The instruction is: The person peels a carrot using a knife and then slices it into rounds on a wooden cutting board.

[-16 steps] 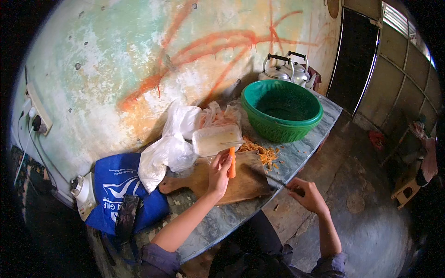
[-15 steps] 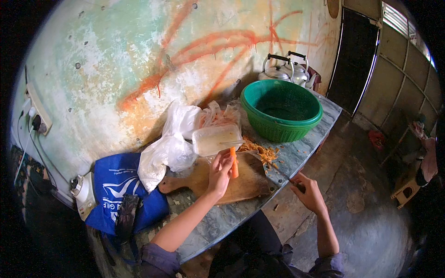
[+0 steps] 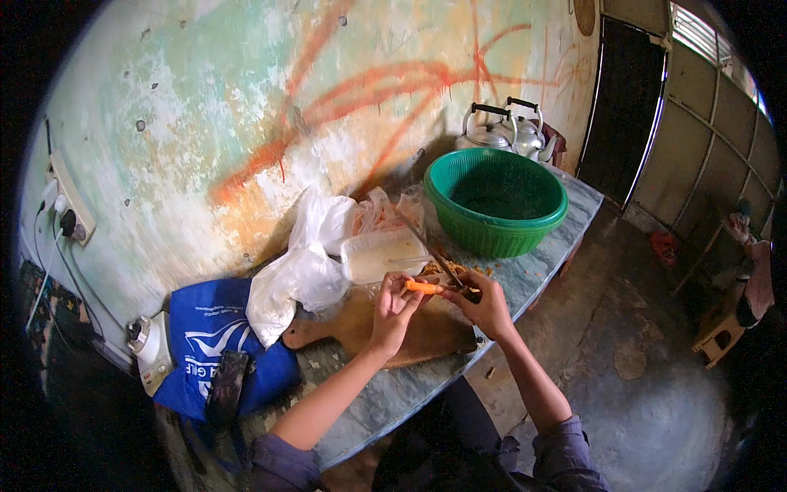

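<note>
Over the wooden cutting board (image 3: 430, 336), my left hand (image 3: 392, 316) is closed around a short orange carrot (image 3: 423, 287), which lies almost level between my two hands. My right hand (image 3: 489, 308) grips a knife (image 3: 447, 266), its long dark blade slanting up and away to the left. The right fingers are close to the carrot's right end; whether they touch it I cannot tell. Orange peelings (image 3: 482, 269) lie in a heap just behind the board. A white plastic tray (image 3: 381, 252) with something pale in it stands beyond my left hand.
A green basket (image 3: 500, 225) sits on the marbled table (image 3: 533, 275), with metal kettles (image 3: 489, 138) behind it. White plastic bags (image 3: 299, 275) and a blue bag (image 3: 221, 328) are at the left. A low stool (image 3: 720, 340) stands on the floor at the right.
My right hand with the knife has come left and up from beyond the table's edge to the carrot. The carrot has tipped from upright to nearly level in my left hand.
</note>
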A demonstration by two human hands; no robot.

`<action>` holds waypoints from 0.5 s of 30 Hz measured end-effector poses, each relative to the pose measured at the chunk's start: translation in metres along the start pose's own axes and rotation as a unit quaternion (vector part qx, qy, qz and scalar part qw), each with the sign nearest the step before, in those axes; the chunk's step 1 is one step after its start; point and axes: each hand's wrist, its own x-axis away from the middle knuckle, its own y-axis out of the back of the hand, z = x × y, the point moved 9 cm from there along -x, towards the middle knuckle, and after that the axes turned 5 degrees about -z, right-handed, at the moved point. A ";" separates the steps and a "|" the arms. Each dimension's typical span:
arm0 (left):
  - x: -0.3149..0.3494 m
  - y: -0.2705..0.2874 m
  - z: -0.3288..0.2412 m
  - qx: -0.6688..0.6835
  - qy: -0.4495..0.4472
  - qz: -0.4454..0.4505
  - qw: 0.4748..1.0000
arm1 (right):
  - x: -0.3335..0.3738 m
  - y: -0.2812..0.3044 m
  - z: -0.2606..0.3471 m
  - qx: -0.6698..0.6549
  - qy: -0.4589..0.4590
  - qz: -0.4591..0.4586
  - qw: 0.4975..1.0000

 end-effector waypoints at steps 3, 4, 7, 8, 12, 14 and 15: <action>-0.002 -0.008 -0.002 0.128 0.040 0.009 0.991 | -0.014 0.001 -0.012 -0.056 -0.037 0.029 0.997; -0.002 -0.007 -0.001 0.152 0.051 0.008 0.987 | -0.017 0.000 -0.016 -0.076 -0.063 0.045 0.994; -0.004 0.000 0.003 0.186 0.077 -0.006 0.979 | -0.027 0.001 -0.006 -0.082 0.005 0.028 0.996; -0.004 0.004 0.005 0.172 0.080 -0.016 0.982 | -0.028 0.001 -0.003 -0.082 0.018 0.021 0.996; -0.006 0.005 0.013 0.159 0.096 -0.006 0.983 | -0.030 -0.004 -0.001 -0.022 0.087 0.018 0.996; -0.007 0.002 0.016 0.219 0.120 0.000 0.968 | -0.031 -0.003 0.003 -0.002 0.158 0.007 0.987; -0.007 0.001 0.018 0.249 0.132 0.002 0.959 | -0.031 -0.003 0.001 -0.017 0.161 0.010 0.987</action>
